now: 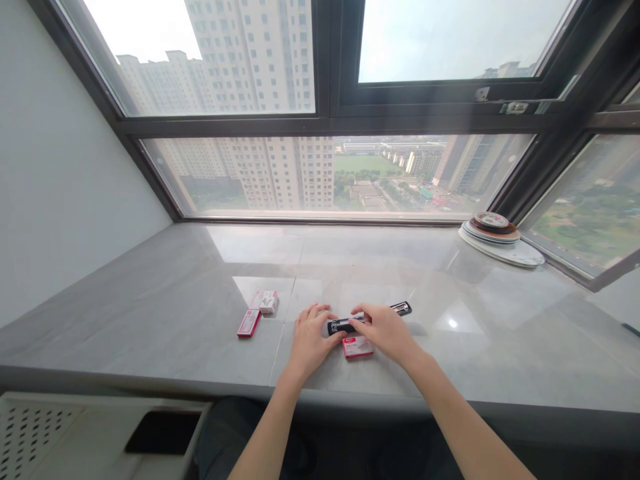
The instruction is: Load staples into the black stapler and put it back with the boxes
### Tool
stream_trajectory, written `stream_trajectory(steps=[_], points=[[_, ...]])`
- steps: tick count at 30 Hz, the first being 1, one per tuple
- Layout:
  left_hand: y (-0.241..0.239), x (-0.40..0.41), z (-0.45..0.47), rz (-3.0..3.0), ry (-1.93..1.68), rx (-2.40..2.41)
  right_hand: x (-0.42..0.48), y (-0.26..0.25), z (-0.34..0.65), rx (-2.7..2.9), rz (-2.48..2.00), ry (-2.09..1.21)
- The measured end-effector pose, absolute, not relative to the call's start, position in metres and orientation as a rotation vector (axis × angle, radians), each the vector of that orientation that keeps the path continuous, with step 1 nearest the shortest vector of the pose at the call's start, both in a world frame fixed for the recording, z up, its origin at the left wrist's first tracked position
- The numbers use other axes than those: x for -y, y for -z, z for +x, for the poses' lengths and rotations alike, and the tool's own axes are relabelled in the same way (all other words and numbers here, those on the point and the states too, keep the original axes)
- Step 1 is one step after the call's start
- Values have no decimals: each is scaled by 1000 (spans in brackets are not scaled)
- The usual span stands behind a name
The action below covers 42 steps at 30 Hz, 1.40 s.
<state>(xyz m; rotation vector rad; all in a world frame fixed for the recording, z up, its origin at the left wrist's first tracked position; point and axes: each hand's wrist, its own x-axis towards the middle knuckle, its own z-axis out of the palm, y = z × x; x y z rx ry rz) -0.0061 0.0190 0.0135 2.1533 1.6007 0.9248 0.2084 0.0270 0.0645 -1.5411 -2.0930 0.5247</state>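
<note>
A long black stapler, swung open flat, lies across the grey stone sill between my hands. My left hand rests at its left end, thumb and fingers curved around that end to steady it. With thumb and index finger, my right hand pinches at the middle of the stapler and hides that part. Whether a small piece sits between those fingertips, I cannot make out. Just below the stapler lies a small red-and-white box, close to both hands.
To the left are a flat red-and-white box and a small white box. Stacked plates stand by the window at the back right. A dark phone-like slab lies on a white perforated surface below the sill's edge.
</note>
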Motion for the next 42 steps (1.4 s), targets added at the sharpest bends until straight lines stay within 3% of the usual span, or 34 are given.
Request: stream_trajectory(steps=[5,11,14,18,25,33,38,42], points=[[-15,-18,-6,2141,-907,-1614,-17,-61,206,2026,-1428,-854],[-13,-19,-6,2104,-898,-1615,-2,-32,255,1461,-1498,-1336],[-12,-21,-6,2108,-895,-1604,-4,-30,283,1251,-1545,-1390],[-12,-22,-6,2133,-889,-1592,-22,-47,283,1318,-1277,-1422],[-9,-22,-6,2152,-904,-1576,-53,-62,236,1887,-1252,-1146],[-28,-8,-5,2088,-1127,-1446,-48,-55,225,2041,-1560,-638],[-47,14,15,2439,-719,-866,-54,-48,238,1909,-1750,-493],[-51,11,4,2455,-573,-937,-47,-37,248,1775,-1712,-651]])
